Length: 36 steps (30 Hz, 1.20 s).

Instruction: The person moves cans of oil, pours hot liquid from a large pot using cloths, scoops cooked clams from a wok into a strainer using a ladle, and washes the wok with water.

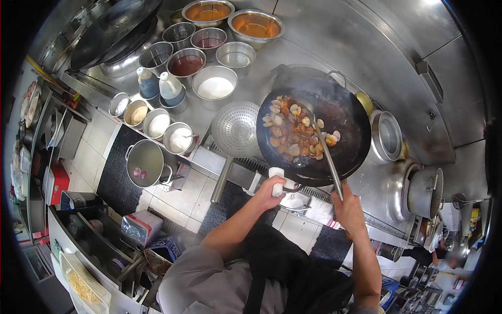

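A large black wok (342, 149) sits on the stove with clams in shell (300, 133) and orange-brown pieces in it, mostly on its left side. My left hand (267, 193) is closed around a folded white cloth (277, 178) at the wok's near loop handle (293, 188). In my right hand (349, 209) is the handle of a long metal ladle (328, 154). The ladle reaches into the wok, its head among the clams and partly hidden. Steam blurs the food a little.
A perforated strainer (236, 130) lies left of the wok. Bowls of seasoning (214, 86), sauce bottles (170, 86) and orange liquid (256, 25) stand beyond. A pot (144, 165) with liquid is at left. Stacked metal bowls (387, 136) and a stockpot (424, 192) stand right.
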Each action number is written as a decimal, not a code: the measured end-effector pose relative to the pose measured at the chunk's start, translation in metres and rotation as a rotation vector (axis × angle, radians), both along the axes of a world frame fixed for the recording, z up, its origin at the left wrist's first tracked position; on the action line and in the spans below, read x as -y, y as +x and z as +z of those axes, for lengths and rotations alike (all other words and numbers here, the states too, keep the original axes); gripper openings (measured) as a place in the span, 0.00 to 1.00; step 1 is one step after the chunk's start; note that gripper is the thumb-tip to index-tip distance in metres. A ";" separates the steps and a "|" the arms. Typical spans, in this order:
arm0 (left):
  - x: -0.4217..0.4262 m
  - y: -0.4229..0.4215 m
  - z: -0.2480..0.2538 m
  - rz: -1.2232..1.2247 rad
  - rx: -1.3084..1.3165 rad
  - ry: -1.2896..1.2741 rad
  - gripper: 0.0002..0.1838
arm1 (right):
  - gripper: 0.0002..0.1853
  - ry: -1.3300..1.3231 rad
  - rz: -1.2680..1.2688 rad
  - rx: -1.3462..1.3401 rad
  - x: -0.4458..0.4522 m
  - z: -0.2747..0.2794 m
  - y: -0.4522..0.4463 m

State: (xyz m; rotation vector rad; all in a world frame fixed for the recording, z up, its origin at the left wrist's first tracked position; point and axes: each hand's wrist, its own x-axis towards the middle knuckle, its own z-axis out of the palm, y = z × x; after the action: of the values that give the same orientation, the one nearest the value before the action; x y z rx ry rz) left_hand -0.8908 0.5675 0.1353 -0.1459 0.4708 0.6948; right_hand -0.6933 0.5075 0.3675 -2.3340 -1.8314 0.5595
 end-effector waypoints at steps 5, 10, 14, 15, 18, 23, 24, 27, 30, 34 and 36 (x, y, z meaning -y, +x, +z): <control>0.000 0.001 -0.009 -0.006 0.029 0.008 0.10 | 0.17 0.187 -0.012 0.093 -0.006 0.017 0.002; 0.000 -0.001 -0.009 -0.033 0.039 0.046 0.08 | 0.17 0.318 -0.054 0.308 -0.040 0.036 0.032; 0.003 0.001 -0.014 -0.032 -0.036 0.121 0.09 | 0.16 0.258 -0.136 0.501 -0.090 0.061 0.041; 0.004 0.001 -0.015 -0.031 -0.083 0.160 0.09 | 0.15 0.262 -0.119 0.515 -0.100 0.063 0.046; 0.001 -0.005 0.006 -0.023 0.048 0.038 0.09 | 0.15 0.235 -0.055 0.547 -0.130 0.068 0.063; 0.003 0.001 -0.023 -0.019 0.064 0.040 0.07 | 0.17 0.095 0.034 0.562 -0.156 0.083 0.068; 0.004 0.001 -0.027 -0.019 0.087 0.034 0.07 | 0.17 0.040 0.038 0.563 -0.158 0.086 0.066; 0.002 0.002 -0.017 -0.013 0.108 0.016 0.06 | 0.17 0.030 0.045 0.593 -0.157 0.094 0.060; 0.001 0.002 -0.012 0.006 0.106 -0.002 0.07 | 0.16 0.038 0.048 0.608 -0.154 0.109 0.049; 0.000 -0.002 -0.006 0.035 0.132 -0.012 0.08 | 0.16 0.064 0.073 0.556 -0.151 0.124 0.051; -0.001 -0.006 0.001 0.038 0.161 0.007 0.09 | 0.16 0.056 0.073 0.562 -0.149 0.132 0.050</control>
State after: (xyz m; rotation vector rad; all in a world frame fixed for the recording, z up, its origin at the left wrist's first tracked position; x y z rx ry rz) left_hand -0.8966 0.5687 0.1359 -0.2030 0.3121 0.7156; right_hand -0.6436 0.6569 0.4994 -2.5707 -2.1102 -0.1700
